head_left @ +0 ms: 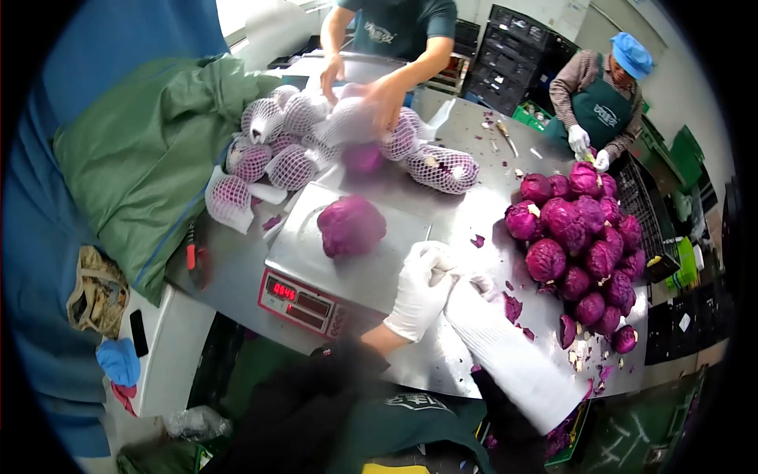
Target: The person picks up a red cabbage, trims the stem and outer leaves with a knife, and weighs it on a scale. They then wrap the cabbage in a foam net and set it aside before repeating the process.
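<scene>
My left hand (421,286), in a white glove, is closed with its fingertips bunched together. Against it sits my right hand (470,291), also white-gloved and closed, with a long white sleeve-like covering (517,355) over the forearm. Whatever the fingers pinch, if anything, is hidden. Just left of both hands, a red cabbage (351,227) rests on the steel plate of a digital scale (296,304) with a lit red display. Beyond the scale lie several cabbages in white foam nets (290,167). To the right is a pile of bare red cabbages (580,237).
Across the steel table (466,347), a co-worker's bare hands (379,99) handle netted cabbages. Another person (604,103) trims at the far right. A knife (507,138), loose leaves (513,308), a green sack (150,150) and black crates (513,55) are around.
</scene>
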### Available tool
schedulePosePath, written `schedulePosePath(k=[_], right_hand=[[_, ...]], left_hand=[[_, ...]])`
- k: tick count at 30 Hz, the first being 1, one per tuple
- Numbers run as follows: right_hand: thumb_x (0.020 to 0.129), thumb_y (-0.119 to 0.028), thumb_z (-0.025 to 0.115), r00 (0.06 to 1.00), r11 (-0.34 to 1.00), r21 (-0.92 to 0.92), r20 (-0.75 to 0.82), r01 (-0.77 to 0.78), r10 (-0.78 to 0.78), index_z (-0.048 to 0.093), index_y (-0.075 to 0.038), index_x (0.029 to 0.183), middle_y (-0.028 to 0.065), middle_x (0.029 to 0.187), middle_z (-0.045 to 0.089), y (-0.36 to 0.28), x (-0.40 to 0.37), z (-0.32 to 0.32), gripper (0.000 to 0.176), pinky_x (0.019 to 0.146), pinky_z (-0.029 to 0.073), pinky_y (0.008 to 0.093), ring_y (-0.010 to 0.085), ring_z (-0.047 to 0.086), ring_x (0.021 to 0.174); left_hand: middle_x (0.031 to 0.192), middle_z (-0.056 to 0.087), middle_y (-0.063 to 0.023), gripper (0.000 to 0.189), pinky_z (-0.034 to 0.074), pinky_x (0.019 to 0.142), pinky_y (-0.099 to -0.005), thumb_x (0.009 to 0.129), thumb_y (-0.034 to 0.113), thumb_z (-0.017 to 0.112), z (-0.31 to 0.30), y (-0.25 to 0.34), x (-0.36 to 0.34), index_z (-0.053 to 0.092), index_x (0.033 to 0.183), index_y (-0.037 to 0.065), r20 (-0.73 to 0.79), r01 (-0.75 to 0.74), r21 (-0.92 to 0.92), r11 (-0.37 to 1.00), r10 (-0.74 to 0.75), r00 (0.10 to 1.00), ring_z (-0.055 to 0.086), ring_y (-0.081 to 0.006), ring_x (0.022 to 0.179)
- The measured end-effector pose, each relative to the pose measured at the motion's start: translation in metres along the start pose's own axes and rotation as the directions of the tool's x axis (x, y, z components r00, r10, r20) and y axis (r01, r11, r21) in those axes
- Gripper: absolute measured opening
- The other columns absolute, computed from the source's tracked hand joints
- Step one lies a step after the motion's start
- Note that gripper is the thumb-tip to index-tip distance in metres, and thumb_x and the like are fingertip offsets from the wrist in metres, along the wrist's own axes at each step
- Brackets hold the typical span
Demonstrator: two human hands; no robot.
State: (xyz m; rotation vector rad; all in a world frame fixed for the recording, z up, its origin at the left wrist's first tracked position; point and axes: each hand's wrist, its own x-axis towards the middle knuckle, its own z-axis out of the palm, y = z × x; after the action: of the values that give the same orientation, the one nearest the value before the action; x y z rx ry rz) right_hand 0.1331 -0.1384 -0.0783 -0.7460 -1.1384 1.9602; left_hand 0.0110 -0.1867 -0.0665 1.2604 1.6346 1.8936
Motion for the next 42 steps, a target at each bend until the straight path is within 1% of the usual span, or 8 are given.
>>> schedulePosePath(k=[17,22,26,28,33,37,38,42], right_hand=[[0.09,-0.009,0.068,0.996,0.998,0.008,0.053,-0.069,0.068,0.062,-0.005,0.107,-0.0029,0.098,0.062,0.018,0.009,-0.003,0.018,0.088,0.043,0.0226,0.006,0.055,0.095],[0.099,-0.012,0.049,0.961,0.914,-0.332,0.223,0.233,-0.164,0.059,-0.005,0.113,0.0003,0.107,0.061,0.037,0.02,-0.012,0.019,0.085,0.048,0.0288,0.01,0.057,0.099],[0.099,-0.01,0.048,0.926,0.894,0.435,0.286,0.105,-0.248,0.058,-0.001,0.112,0.0024,0.105,0.061,0.02,0.004,-0.008,0.019,0.083,0.048,0.0294,0.0112,0.057,0.096],[0.097,-0.01,0.051,0.876,0.736,0.575,0.48,-0.359,0.052,0.061,-0.001,0.107,0.0015,0.102,0.062,0.053,0.013,-0.011,0.016,0.082,0.048,0.0281,0.0098,0.057,0.094],[0.097,-0.017,0.055,0.828,0.862,0.319,0.285,0.394,-0.484,0.061,-0.003,0.114,0.0046,0.107,0.066,0.02,0.011,-0.013,0.023,0.088,0.05,0.0334,0.0146,0.061,0.099],[0.102,-0.026,0.045,0.861,0.61,0.75,0.465,-0.257,-0.209,0.054,-0.004,0.131,0.01,0.123,0.062,0.037,0.024,-0.055,0.038,0.103,0.044,0.0369,0.0218,0.059,0.112],[0.103,-0.025,0.043,0.845,0.558,0.788,0.466,-0.261,-0.263,0.054,-0.004,0.13,0.01,0.12,0.063,0.036,0.01,-0.059,0.037,0.099,0.047,0.0374,0.0236,0.06,0.108],[0.09,-0.02,0.059,0.98,0.854,-0.504,-0.061,0.132,-0.188,0.047,0.002,0.134,0.0131,0.124,0.058,0.027,-0.026,-0.072,0.05,0.099,0.046,0.0354,0.0225,0.057,0.114]], left_hand=[[0.076,0.054,-0.0063,0.014,0.045,0.068,-0.0364,0.083,0.009,0.066,-0.003,-0.082,0.007,0.052,0.082,0.005,0.178,-0.301,0.516,0.802,0.243,0.953,0.052,-0.0229,0.076],[0.08,0.05,0.0014,0.013,0.044,0.069,-0.0254,0.098,0.011,0.051,-0.008,-0.039,0.009,0.049,0.087,0.006,-0.044,0.159,-0.073,0.985,-0.162,0.986,0.048,-0.0088,0.076],[0.09,0.061,-0.0057,0.017,0.05,0.074,-0.0301,0.101,0.019,0.045,-0.041,-0.053,0.04,0.056,0.099,0.005,0.443,0.752,-0.616,0.234,-0.686,0.577,0.059,-0.0159,0.082],[0.098,0.06,-0.0073,0.019,0.05,0.077,-0.0316,0.1,0.021,0.047,-0.047,-0.057,0.04,0.052,0.108,0.004,0.481,0.79,-0.518,0.327,-0.653,0.585,0.059,-0.0178,0.087],[0.118,0.057,-0.0111,0.041,0.051,0.083,-0.0356,0.099,0.028,0.051,-0.06,-0.056,0.006,0.043,0.128,0.002,0.55,0.824,-0.439,0.359,-0.617,0.562,0.059,-0.0225,0.101],[0.134,0.054,-0.0142,0.061,0.052,0.089,-0.0387,0.098,0.034,0.054,-0.087,-0.049,-0.048,0.036,0.145,-0.001,0.694,0.861,-0.482,0.162,-0.53,0.488,0.059,-0.0263,0.112],[0.137,0.053,-0.0141,0.056,0.051,0.092,-0.0377,0.095,0.021,0.06,-0.094,-0.048,-0.061,0.04,0.142,-0.002,0.574,0.668,-0.278,0.69,-0.438,0.692,0.058,-0.0246,0.114],[0.131,0.056,-0.0168,0.045,0.047,0.099,-0.0355,0.096,0.007,0.056,-0.07,-0.044,-0.038,0.042,0.137,-0.007,0.573,0.707,-0.683,0.18,-0.468,0.673,0.057,-0.0215,0.115]])
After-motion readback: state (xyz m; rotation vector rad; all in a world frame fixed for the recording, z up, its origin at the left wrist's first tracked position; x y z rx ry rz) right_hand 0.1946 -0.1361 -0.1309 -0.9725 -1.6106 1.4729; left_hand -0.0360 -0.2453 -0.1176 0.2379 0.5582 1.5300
